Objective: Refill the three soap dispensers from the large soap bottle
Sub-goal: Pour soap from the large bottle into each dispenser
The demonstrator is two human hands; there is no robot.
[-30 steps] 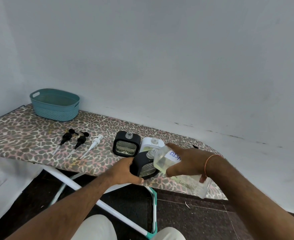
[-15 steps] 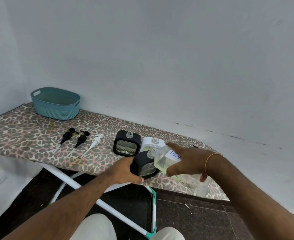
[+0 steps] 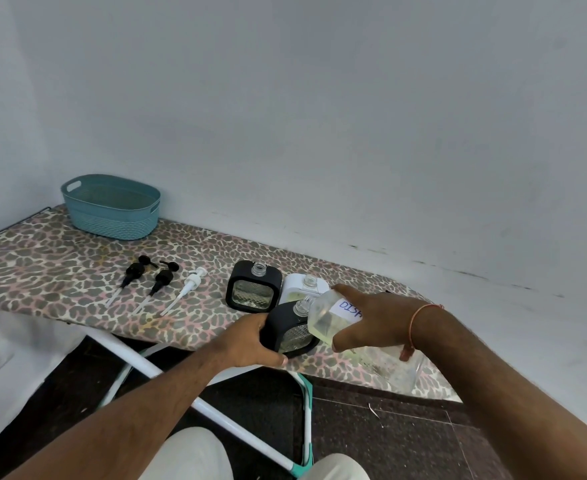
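Pouring soap into the nearest black dispenser

The right hand (image 3: 368, 320) wrapped its fingers round the large clear plastic soap bottle (image 3: 326, 320), tipped so its mouth met the open neck of the square black dispenser with a ribbed clear window (image 3: 294, 332), which the left hand (image 3: 247, 344) clasped from its outer side. Beyond that hand stood a second black dispenser (image 3: 253, 287) and a white dispenser (image 3: 302, 289), both uncapped. The narrow neck looked easy to miss: a slight wobble of the tilted bottle could spill soap over the leopard-print board cover (image 3: 60, 271), or overfill it.
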